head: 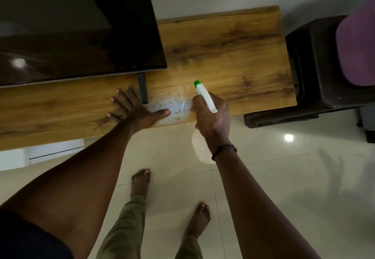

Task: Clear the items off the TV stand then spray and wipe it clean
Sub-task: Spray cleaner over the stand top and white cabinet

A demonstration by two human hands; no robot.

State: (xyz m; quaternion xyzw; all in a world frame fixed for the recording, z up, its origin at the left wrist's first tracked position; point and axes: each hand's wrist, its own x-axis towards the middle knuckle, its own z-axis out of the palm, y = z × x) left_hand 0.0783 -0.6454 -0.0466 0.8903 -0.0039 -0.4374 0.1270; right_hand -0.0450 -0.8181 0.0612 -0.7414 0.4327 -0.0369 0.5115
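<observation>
Beside TV leg [142,88], left hand [135,109] flat on stand [233,45]; right hand [213,116] grips spray bottle [205,96].

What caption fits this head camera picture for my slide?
The right hand aims a spray bottle at the wooden TV stand while the left hand rests flat beside wet droplets.

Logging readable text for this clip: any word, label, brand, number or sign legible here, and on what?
None can be read.
The spray bottle in the right hand shows no label from this angle.
The TV and the wooden TV stand show no brand or marking.
</observation>
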